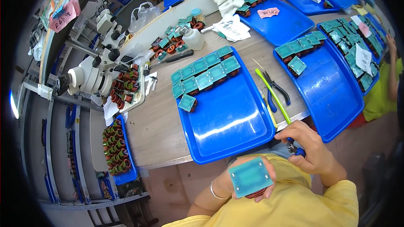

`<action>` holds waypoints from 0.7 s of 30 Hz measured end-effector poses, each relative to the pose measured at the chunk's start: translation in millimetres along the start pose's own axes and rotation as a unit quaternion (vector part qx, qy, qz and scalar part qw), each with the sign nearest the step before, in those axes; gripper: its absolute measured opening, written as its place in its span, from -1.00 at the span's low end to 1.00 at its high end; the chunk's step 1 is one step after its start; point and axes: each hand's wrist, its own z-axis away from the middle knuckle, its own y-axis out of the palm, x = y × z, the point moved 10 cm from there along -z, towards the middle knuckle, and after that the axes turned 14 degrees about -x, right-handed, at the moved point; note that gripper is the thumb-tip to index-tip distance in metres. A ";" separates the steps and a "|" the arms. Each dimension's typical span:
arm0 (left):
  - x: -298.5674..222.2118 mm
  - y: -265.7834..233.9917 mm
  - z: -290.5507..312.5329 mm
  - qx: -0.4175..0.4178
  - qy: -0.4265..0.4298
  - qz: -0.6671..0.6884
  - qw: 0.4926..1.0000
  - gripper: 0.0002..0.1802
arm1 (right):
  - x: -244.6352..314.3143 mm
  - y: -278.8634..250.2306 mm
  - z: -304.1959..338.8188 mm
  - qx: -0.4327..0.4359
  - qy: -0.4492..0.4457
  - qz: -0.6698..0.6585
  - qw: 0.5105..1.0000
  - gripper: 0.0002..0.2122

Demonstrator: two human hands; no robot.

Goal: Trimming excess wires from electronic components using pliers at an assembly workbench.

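Observation:
My left hand (226, 181) holds up a coil with a square green circuit board (251, 177) on top; a few silvery spots show near the board's corners and red windings peek out beneath it. In my right hand (316, 148) are small blue-handled cutters (293, 146), gripped apart from the board. Just beyond both hands lies a blue tray (229, 120), with rows of similar board-topped coils (204, 80) at its far end. One more such coil (187, 103) sits by itself before those rows.
Black-and-blue pliers (275, 88) and a yellow-green stick (273, 96) lie right of the tray. Another blue tray (326, 96) with boards stands farther right. At left are a microscope (86, 75) and a small tray of coils (118, 151). A person's arm (392, 67) shows far right.

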 end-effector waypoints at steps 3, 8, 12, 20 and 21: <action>-1.3 -3.6 -1.3 -0.014 0.011 -0.012 1.000 -0.09 | 1.6 -1.4 0.2 0.000 -0.006 0.003 1.000 -0.62; -12.0 -12.3 -2.0 -0.104 0.040 -0.058 0.992 -0.08 | 6.9 -4.4 -0.5 0.031 -0.017 0.038 0.999 -0.59; -13.7 -11.1 -1.6 -0.102 0.057 -0.065 0.991 -0.10 | 14.4 -4.5 -0.4 0.038 -0.029 0.046 0.998 -0.57; -26.1 -16.5 0.3 -0.215 0.100 -0.252 0.938 -0.09 | 37.5 0.9 -2.8 0.106 -0.081 0.117 0.984 -0.57; -35.6 -16.1 2.5 -0.237 0.152 -0.290 0.914 -0.10 | 38.7 0.7 -2.4 0.107 -0.078 0.120 0.984 -0.57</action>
